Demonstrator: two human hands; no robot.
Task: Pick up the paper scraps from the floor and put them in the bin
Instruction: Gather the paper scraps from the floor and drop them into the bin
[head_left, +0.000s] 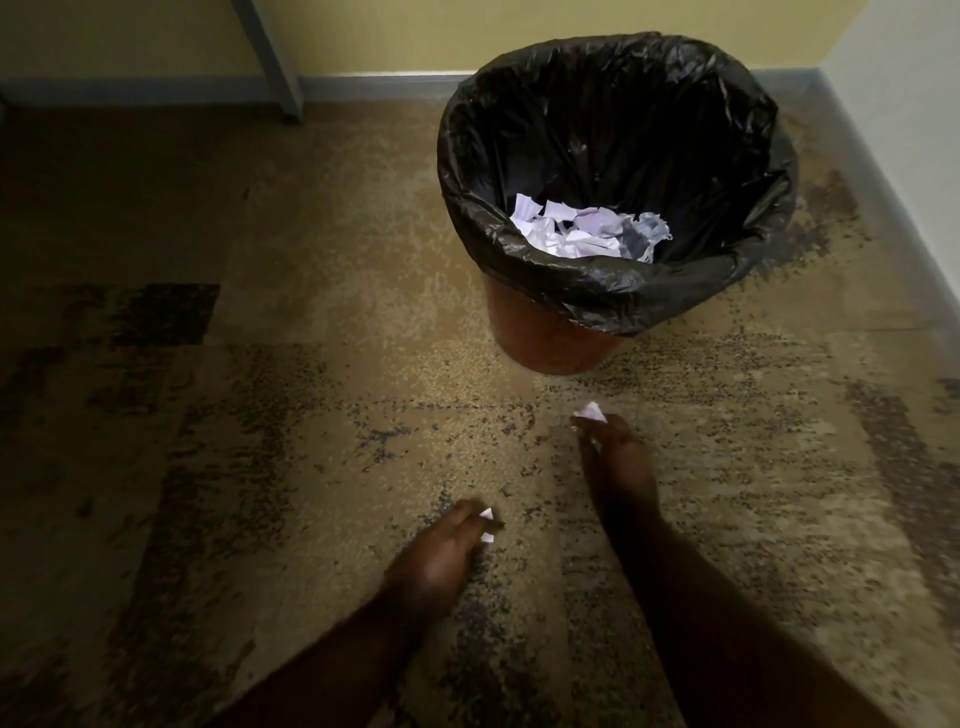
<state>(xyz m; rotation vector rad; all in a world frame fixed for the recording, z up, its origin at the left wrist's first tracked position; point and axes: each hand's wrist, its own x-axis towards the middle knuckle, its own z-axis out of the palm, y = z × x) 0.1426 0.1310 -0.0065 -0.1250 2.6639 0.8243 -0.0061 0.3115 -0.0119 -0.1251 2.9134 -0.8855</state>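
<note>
On the mottled brown carpet (311, 322), at the far left, we see only dark worn patches, and a grey furniture leg (272, 57) stands against the yellow wall. Moving right, our left hand (441, 551) hovers low over the floor, its fingers curled and pinching a small white paper scrap (487, 525). Just beside it, further forward, our right hand (615, 457) reaches toward the bin, fingertips closed on another white scrap (589, 411). Beyond that hand stands the bin (550, 338), an orange-brown bucket lined with a black plastic bag (613, 291) folded over its rim. Inside it lies a heap of crumpled white paper (587, 231). At the far right the carpet meets a grey skirting board (883, 182).
</note>
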